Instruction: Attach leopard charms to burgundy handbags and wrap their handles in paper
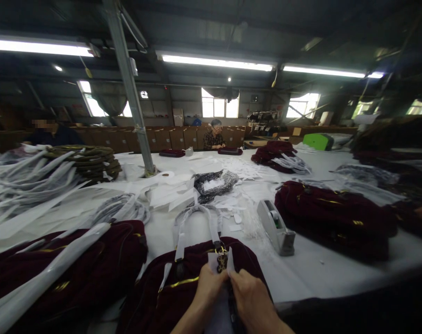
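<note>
A dark maroon handbag (151, 297) with gold zips lies in front of me, its wrapped handles (198, 208) standing up at the far side. Over it, my left hand (209, 287) pinches one side of a white sheet of paper (213, 260). Closed on the sheet's other side is my right hand (249, 292). Between the two paper edges shows a small brown patterned charm (221, 262), hanging by the gold hardware at the handle's base. A dark strap (232, 301) runs down below my fingers.
A grey tape dispenser (275, 227) stands right of the handbag. More maroon bags lie left (103, 264) and right (322, 213). Paper scraps and dark patterned paper (216, 185) cover the middle. A metal post (131, 88) rises at left; a person (214, 135) sits across the table.
</note>
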The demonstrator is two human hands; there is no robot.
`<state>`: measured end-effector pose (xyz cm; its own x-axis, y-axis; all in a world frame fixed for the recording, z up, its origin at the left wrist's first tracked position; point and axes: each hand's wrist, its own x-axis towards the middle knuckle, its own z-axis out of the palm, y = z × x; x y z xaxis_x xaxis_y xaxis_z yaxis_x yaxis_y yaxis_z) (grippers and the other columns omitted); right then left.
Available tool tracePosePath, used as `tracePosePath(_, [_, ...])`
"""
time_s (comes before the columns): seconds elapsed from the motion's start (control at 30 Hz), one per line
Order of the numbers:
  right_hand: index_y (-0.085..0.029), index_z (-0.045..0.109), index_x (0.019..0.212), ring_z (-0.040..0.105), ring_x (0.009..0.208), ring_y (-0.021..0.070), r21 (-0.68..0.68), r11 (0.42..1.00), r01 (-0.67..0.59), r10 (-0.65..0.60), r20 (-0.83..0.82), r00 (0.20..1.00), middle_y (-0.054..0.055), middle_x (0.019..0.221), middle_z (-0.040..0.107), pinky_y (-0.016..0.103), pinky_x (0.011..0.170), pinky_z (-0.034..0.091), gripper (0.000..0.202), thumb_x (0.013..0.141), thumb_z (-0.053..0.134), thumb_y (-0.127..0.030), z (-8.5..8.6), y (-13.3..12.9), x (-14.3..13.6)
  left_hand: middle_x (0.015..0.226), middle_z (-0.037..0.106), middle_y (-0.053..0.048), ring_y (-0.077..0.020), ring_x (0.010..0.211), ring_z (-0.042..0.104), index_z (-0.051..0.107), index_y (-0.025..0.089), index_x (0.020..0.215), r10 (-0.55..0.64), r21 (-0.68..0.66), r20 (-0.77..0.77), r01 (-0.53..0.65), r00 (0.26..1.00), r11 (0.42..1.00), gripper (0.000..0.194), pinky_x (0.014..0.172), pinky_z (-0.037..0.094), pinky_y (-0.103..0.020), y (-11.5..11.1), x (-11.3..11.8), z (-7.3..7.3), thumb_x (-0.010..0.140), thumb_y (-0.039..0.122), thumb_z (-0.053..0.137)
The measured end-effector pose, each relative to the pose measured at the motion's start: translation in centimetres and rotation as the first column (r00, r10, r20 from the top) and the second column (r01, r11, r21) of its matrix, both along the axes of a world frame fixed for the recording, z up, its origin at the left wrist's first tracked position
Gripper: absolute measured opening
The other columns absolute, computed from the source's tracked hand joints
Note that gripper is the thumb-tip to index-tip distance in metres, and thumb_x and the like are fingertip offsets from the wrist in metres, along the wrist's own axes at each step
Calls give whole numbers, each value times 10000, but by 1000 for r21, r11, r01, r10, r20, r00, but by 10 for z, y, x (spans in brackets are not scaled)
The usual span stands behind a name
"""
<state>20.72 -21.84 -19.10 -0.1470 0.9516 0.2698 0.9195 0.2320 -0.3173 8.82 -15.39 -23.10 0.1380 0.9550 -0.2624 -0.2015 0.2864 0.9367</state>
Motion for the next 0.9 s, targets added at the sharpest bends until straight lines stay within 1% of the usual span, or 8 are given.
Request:
tracePosePath(0.1, [-128, 618, 1023, 621, 532, 171, 122, 989, -84, 51, 249, 967, 60, 728, 642, 239, 458, 395, 398, 670, 492, 6, -16, 2, -9, 547, 562, 32, -104, 546, 489, 610, 130, 595, 4, 28, -34, -3, 999, 1000, 120, 543, 385, -203, -3, 1, 2, 521, 163, 698])
tracePosePath(0.2, [-46, 612, 1035, 611, 505, 196, 240, 956, -171, 71, 376, 924, 82, 705, 645, 262, 401, 383, 470, 578, 527, 22, -28, 4, -12, 552, 554, 26, -100, 532, 469, 597, 132, 595, -18, 15, -33, 18, 999, 1000, 100, 508, 364, -199, -7, -3, 5, 547, 172, 676])
tracePosePath(0.4, [-4, 608, 985, 571, 486, 223, 302, 917, -259, 84, 489, 868, 126, 692, 638, 288, 348, 345, 397, 598, 517, -7, -41, 3, -15, 500, 513, 24, -106, 472, 445, 557, 153, 549, -49, -31, -22, 48, 999, 998, 156, 465, 356, -221, -5, -7, 11, 646, 263, 611])
tracePosePath(0.5, [-54, 624, 858, 568, 517, 215, 283, 924, -259, 96, 482, 871, 121, 660, 624, 279, 389, 358, 267, 625, 508, 7, -38, 0, -20, 539, 565, 4, -129, 520, 498, 605, 139, 588, -24, -19, -40, 23, 999, 1000, 178, 511, 392, -232, 0, -5, 9, 611, 300, 675])
tracePosePath(0.6, [-132, 607, 780, 591, 578, 197, 208, 964, -166, 84, 356, 931, 82, 671, 618, 268, 471, 396, 175, 703, 505, -13, -24, -8, -19, 544, 588, -3, -139, 541, 526, 618, 123, 577, 18, -16, -43, -19, 999, 1000, 187, 531, 399, -229, 4, -3, 5, 519, 245, 747])
tracePosePath(0.7, [-197, 566, 847, 617, 700, 190, 32, 998, 61, -63, 89, 994, 43, 772, 609, 256, 563, 424, 66, 789, 535, -190, -5, -21, -11, 536, 592, -6, -134, 518, 531, 624, 118, 584, 65, -37, -24, -66, 998, 997, 183, 521, 401, -229, 4, -2, 1, 538, 248, 743])
tracePosePath(0.8, [-226, 519, 896, 617, 759, 201, -149, 966, 210, -218, -42, 975, 27, 846, 585, 259, 594, 424, 187, 738, 594, -293, 4, -35, -2, 567, 615, -16, -133, 528, 546, 637, 114, 625, 103, -60, -8, -103, 995, 993, 174, 522, 409, -221, 4, -2, 0, 546, 224, 745])
tracePosePath(0.9, [-239, 502, 935, 622, 730, 197, -206, 945, 256, -267, -26, 963, 23, 854, 579, 257, 574, 413, 209, 735, 563, -236, -1, -46, 2, 573, 621, -20, -134, 523, 550, 643, 112, 655, 102, -89, 9, -100, 995, 991, 179, 510, 411, -221, 4, -2, 1, 553, 218, 747])
